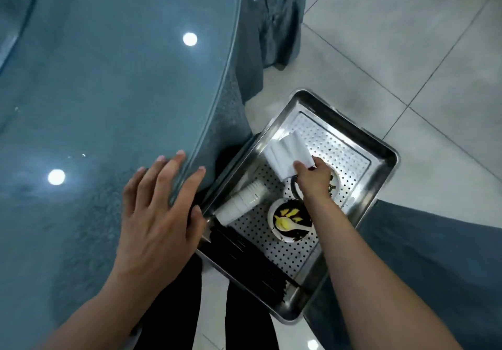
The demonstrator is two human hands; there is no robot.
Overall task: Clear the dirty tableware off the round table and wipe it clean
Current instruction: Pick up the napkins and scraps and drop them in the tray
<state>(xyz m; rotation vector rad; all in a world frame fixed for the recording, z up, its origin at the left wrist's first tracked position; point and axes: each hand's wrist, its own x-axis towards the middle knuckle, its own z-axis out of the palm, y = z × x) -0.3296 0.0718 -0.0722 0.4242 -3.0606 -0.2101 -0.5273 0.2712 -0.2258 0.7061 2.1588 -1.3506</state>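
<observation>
Left hand (pixel 160 208) lies flat, fingers spread, on the glass table (pixel 95 91) edge. Right hand (pixel 312 178) pinches a white cloth (pixel 285 152) over the metal tray (pixel 380 176) of dirty bowls.

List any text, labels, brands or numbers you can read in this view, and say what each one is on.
None can be read: no print shows on the white cloth gripped by the right hand, the stacked white cups, the steel tray, the bowl or the glass table under the left hand.
</observation>
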